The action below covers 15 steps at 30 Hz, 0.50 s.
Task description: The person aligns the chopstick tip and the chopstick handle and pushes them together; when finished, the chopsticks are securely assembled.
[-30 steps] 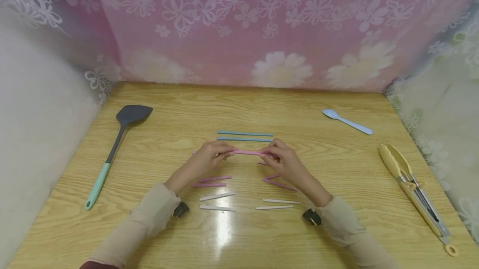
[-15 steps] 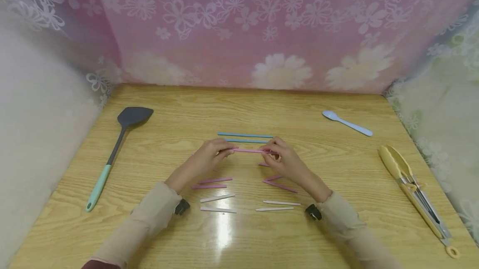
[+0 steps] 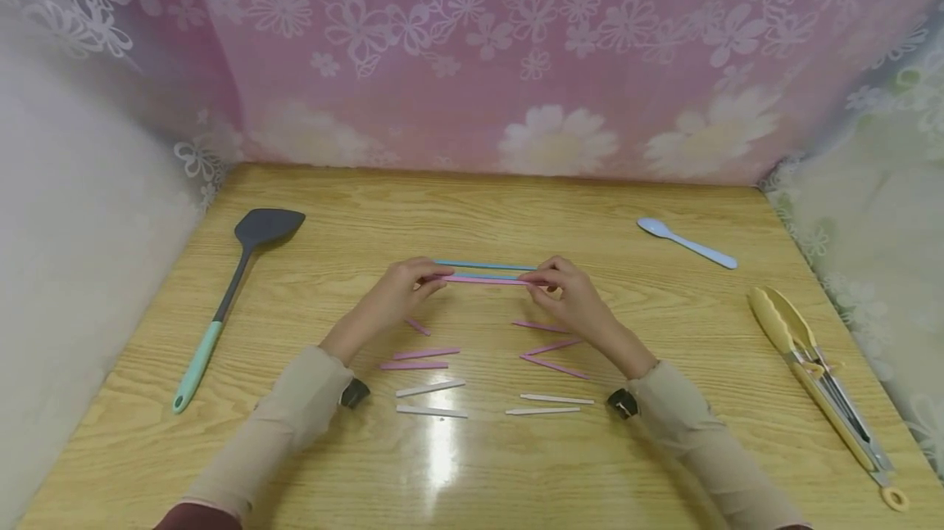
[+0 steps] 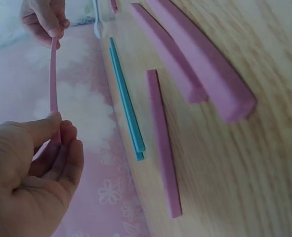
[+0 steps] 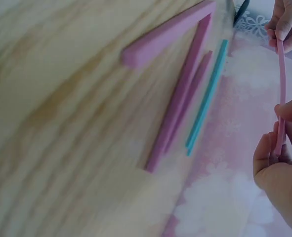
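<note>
Relative to the blue sticks (image 3: 487,265), both the left hand (image 3: 404,284) and the right hand (image 3: 566,291) have advanced away from the wearer. The held pink stick (image 3: 487,280), previously seen on the near side of the blue sticks, now aligns along the nearer one and partly covers it. Hand spacing has increased, exposing a longer section of the held pink stick. Below the blue sticks, more of the loose pink sticks (image 3: 542,326) is uncovered beside the right hand.
</note>
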Motion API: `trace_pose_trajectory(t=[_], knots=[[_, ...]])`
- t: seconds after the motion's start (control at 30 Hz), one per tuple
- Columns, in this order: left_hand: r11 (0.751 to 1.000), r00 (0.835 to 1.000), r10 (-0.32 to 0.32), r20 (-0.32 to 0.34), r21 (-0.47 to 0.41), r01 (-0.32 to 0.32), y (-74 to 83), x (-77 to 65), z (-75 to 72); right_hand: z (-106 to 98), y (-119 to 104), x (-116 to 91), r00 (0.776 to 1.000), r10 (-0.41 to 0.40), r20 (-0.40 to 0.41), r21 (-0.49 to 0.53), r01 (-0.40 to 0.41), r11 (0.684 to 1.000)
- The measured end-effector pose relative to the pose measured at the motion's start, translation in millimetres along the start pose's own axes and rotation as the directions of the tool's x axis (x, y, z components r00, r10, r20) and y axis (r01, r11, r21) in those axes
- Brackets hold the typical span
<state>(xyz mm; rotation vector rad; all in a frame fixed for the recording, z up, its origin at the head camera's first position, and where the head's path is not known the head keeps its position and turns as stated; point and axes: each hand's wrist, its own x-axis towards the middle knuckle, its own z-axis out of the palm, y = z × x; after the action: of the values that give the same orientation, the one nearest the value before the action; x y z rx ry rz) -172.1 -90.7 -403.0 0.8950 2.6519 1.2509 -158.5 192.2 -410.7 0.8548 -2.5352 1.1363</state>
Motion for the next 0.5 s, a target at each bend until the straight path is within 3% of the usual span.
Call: trace_pose_trajectory(t=[0.27,0.5], knots=[[0.998,0.999,-0.046,-0.003,0.032,0.046,-11.5,4.1,5.4,7.1,11.8,1.8,0.981,0.172,0.087,-0.045,-0.169,0.985],[0.994,0.994,-0.106,0.019,0.034,0.105,-22.8,10.0,14.5,14.5,21.3,3.4,0.960,0.236,0.153,-0.088,-0.225,0.970]])
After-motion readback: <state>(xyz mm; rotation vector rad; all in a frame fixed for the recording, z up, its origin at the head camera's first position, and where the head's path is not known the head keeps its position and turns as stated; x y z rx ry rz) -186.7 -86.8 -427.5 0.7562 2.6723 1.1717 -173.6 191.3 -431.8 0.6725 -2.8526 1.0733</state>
